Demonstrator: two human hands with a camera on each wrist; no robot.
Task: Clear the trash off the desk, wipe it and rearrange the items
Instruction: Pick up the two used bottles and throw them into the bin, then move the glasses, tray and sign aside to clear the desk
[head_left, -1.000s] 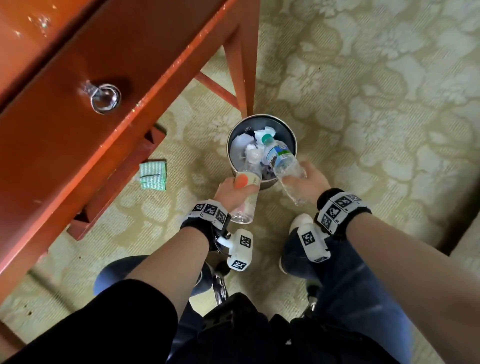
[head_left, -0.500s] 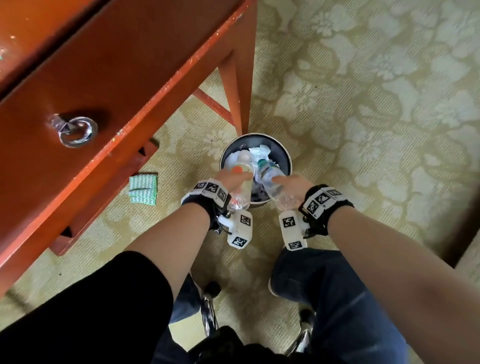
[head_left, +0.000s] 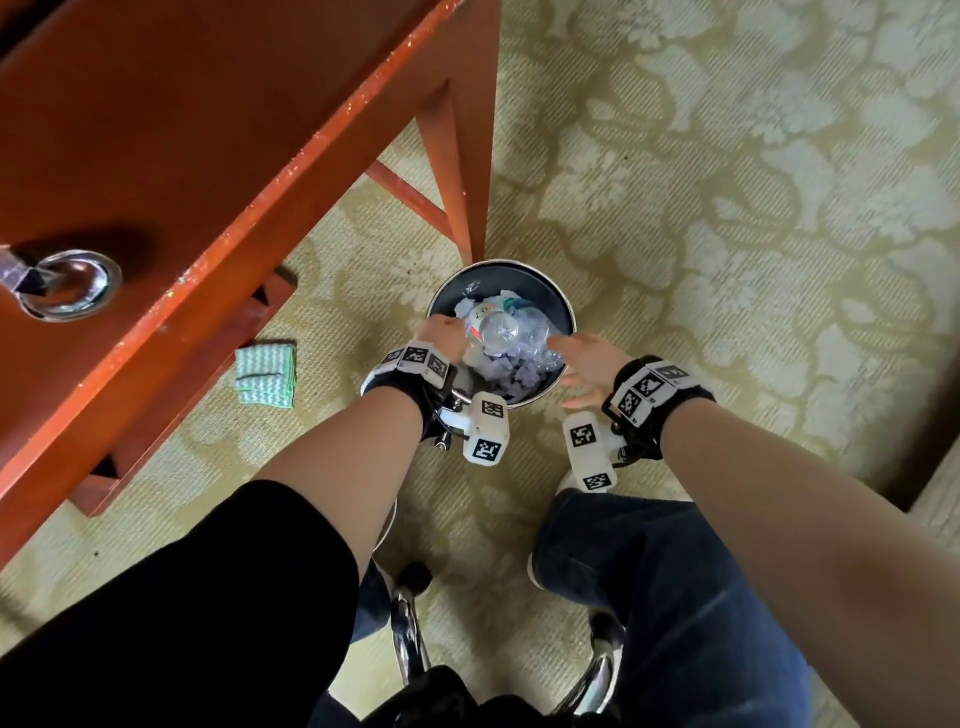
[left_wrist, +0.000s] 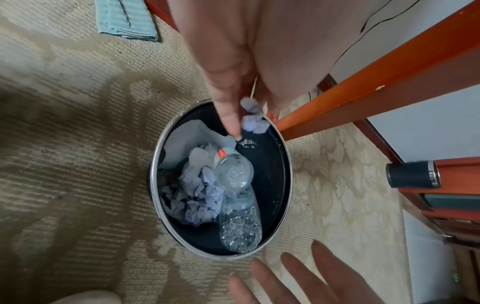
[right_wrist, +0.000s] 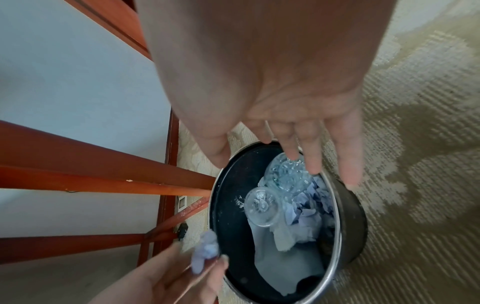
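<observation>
Over the bin (left_wrist: 279, 179), left hand (left_wrist: 249, 61) pinches tissue (left_wrist: 253, 120); bottles (left_wrist: 239, 197) lie below.

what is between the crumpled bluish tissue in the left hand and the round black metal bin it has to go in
Nothing visible. The left hand pinches the crumpled bluish tissue right over the far rim of the round black metal bin, whose mouth is open. The two clear plastic bottles lie inside; the right hand is open at the near rim.

Two clear plastic bottles (head_left: 498, 328) lie atop crumpled tissues (head_left: 511, 371) inside the bin (head_left: 563, 322).
</observation>
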